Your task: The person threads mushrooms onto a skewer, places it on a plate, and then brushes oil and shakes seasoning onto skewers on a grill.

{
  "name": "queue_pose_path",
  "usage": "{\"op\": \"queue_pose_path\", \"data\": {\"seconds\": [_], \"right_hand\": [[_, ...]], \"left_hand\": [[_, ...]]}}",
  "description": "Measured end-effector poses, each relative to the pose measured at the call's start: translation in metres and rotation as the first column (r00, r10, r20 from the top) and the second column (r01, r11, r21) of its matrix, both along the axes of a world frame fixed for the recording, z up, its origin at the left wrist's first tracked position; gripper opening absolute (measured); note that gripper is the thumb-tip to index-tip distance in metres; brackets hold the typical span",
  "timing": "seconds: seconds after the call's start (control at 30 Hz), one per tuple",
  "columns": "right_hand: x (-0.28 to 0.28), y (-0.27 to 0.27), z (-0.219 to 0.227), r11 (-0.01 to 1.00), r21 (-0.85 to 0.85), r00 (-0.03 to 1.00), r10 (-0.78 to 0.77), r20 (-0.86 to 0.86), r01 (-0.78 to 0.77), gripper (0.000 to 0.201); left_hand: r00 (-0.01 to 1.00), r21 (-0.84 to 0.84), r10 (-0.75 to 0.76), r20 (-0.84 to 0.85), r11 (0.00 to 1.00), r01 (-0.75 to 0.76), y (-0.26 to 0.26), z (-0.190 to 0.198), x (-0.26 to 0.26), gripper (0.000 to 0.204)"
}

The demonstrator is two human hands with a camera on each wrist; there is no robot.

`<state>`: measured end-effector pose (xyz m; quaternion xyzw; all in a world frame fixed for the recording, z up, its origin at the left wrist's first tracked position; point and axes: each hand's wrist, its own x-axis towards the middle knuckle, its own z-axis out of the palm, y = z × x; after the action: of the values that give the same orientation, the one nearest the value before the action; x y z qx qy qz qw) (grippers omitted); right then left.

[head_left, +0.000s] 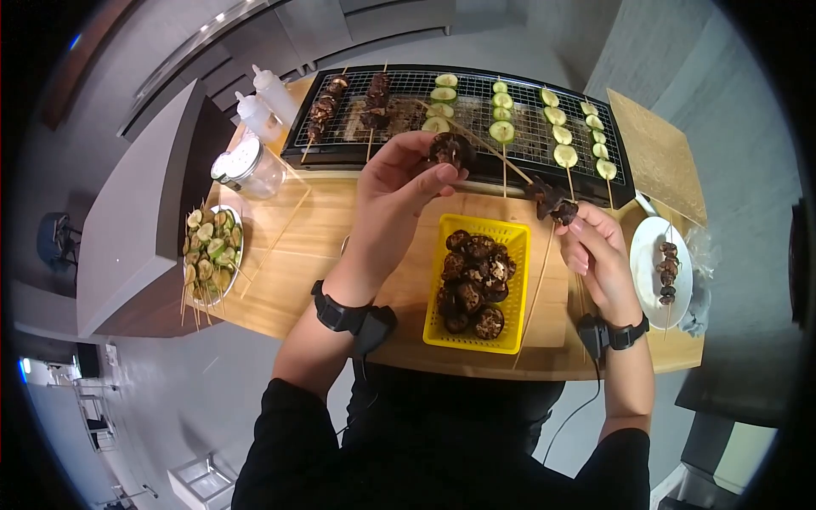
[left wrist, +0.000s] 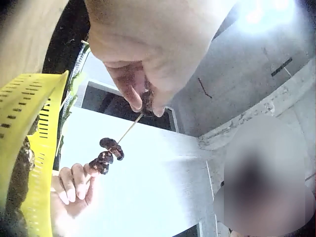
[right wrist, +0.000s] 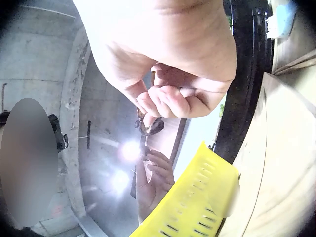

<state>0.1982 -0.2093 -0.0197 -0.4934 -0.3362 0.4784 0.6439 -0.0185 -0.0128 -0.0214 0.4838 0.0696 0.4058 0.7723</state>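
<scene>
1. Our curled left hand (head_left: 399, 183) pinches a mushroom (head_left: 452, 153), our right hand (head_left: 602, 257) a loaded skewer (head_left: 551, 204), near the yellow basket (head_left: 470, 343).
2. Inside: more mushrooms (head_left: 469, 296).
3. Our left plate (head_left: 223, 208) holds green slices (head_left: 206, 231); our right plate (head_left: 643, 268), one dark skewer (head_left: 668, 272).

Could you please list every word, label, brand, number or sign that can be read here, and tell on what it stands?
There are none that I can read.
Squeeze bottles, jar, yellow basket: no legible writing.
Wrist straps: any marking is too small or blurred to read.
</scene>
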Motion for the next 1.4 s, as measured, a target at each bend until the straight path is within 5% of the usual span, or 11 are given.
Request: {"op": "queue_pose_path", "data": {"seconds": [1.4], "right_hand": [[-0.0015,-0.0024,0.0020,0.999,0.046,0.999,-0.001,-0.048,0.004,0.016]], "left_hand": [[0.977,-0.136,0.215,0.004,0.968,-0.213,0.0043,-0.0001,-0.0008,0.030]]}}
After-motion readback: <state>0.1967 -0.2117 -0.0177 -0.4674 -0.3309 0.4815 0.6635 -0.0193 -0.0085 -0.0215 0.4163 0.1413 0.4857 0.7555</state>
